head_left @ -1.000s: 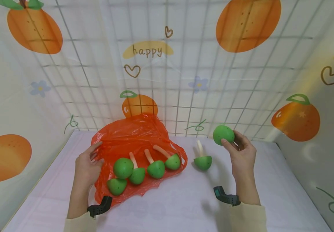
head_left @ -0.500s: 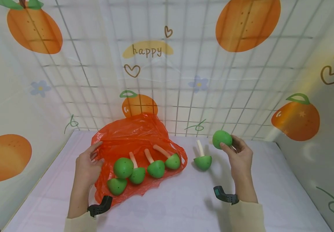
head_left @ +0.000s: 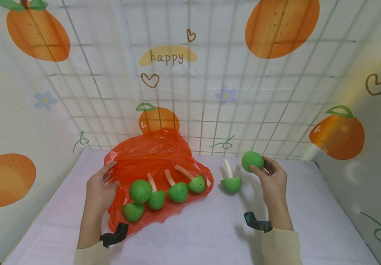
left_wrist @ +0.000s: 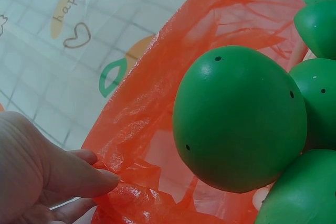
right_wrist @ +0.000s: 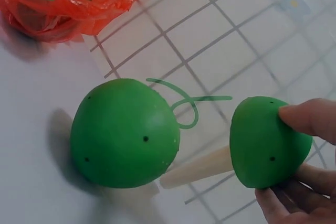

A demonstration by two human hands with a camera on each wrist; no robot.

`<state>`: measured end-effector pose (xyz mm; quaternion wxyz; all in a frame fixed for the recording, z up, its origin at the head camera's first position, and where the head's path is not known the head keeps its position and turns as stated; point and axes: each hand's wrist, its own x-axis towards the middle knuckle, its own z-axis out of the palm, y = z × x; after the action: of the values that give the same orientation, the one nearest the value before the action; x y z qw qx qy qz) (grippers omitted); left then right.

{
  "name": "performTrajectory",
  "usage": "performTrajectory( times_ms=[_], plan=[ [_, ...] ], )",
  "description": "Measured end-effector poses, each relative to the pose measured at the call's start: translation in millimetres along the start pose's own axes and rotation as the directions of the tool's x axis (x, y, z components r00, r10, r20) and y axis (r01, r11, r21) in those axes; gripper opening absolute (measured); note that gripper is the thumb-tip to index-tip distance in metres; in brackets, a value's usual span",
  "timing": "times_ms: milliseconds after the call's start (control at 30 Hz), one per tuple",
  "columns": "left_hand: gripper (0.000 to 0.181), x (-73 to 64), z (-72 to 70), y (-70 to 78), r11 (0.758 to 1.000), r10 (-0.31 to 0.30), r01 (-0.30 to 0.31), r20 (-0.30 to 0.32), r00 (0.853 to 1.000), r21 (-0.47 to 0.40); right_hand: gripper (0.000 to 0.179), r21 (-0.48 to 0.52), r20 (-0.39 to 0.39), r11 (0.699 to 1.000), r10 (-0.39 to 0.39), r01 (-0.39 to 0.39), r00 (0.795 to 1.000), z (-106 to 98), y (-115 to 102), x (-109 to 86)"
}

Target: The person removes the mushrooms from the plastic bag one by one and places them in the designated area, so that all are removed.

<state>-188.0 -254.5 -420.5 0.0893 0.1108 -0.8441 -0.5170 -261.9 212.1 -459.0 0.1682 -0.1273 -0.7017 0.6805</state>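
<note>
Holding five green mushrooms, orange bag (head_left: 150,156) pinched by left hand (head_left: 98,187); right hand (head_left: 273,180) grips another (head_left: 252,161).

The right hand (head_left: 273,182) has lowered its green mushroom (head_left: 252,161) — slightly leftward.

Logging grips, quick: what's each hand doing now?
Left hand: pinching the orange bag.
Right hand: holding a green mushroom toy.

Green toy mushroom (head_left: 253,161), held aloft
</note>
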Motion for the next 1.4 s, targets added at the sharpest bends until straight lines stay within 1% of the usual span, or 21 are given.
performTrajectory(
  times_ms=[200, 300, 467, 600, 667, 800, 900, 1167, 1300, 1400],
  plan=[
    [0.066, -1.0, -0.9, 0.5, 1.0, -0.002, 0.002, 0.002, 1.0, 0.002, 0.065, -0.078, 0.015, 0.996, 0.05, -0.048, 0.999, -4.3, -1.2, 0.3],
    [0.066, -1.6, -1.6, 1.2, 1.0, -0.008, 0.008, 0.01, 1.0, -0.004, 0.066, -0.106, 0.027, 0.993, 0.061, -0.058, 0.998, -6.2, -2.0, 0.7],
    [0.066, -2.2, -2.3, 1.8, 1.0, -0.004, 0.004, 0.014, 1.0, -0.006, 0.066, -0.171, 0.053, 0.984, 0.065, -0.055, 0.996, -10.2, -3.5, 0.6],
    [0.065, -2.2, -2.6, 1.8, 1.0, 0.008, -0.008, 0.011, 1.0, 0.0, 0.072, -0.266, 0.108, 0.963, 0.075, -0.044, 0.991, -15.3, -6.6, -1.3],
    [0.065, -2.2, -2.6, 1.7, 1.0, 0.012, -0.012, 0.01, 1.0, 0.002, 0.076, -0.309, 0.15, 0.95, 0.086, -0.036, 0.985, -18.6, -7.9, -1.8],
    [0.066, -2.4, -2.3, 1.6, 1.0, 0.009, -0.009, 0.009, 1.0, 0.004, 0.081, -0.372, 0.238, 0.928, 0.101, -0.005, 0.966, -26.2, -9.8, -2.5],
    [0.066, -2.4, -1.9, 1.6, 1.0, 0.0, 0.0, 0.01, 1.0, 0.003, 0.083, -0.406, 0.281, 0.914, 0.105, 0.018, 0.954, -31.7, -10.3, -2.2],
    [0.067, -1.7, -1.6, 1.8, 1.0, -0.017, 0.017, 0.014, 1.0, 0.001, 0.082, -0.518, 0.336, 0.854, 0.16, 0.041, 0.928, -40.6, -7.6, 1.1],
    [0.067, -1.4, -1.8, 1.7, 1.0, -0.019, 0.019, 0.016, 1.0, -0.004, 0.083, -0.552, 0.365, 0.832, 0.188, 0.049, 0.912, -44.1, -5.7, 2.2],
    [0.067, -1.0, -1.7, 1.3, 1.0, -0.018, 0.018, 0.015, 1.0, -0.009, 0.082, -0.574, 0.379, 0.817, 0.196, 0.063, 0.904, -47.2, -3.9, 2.7]
  ],
)
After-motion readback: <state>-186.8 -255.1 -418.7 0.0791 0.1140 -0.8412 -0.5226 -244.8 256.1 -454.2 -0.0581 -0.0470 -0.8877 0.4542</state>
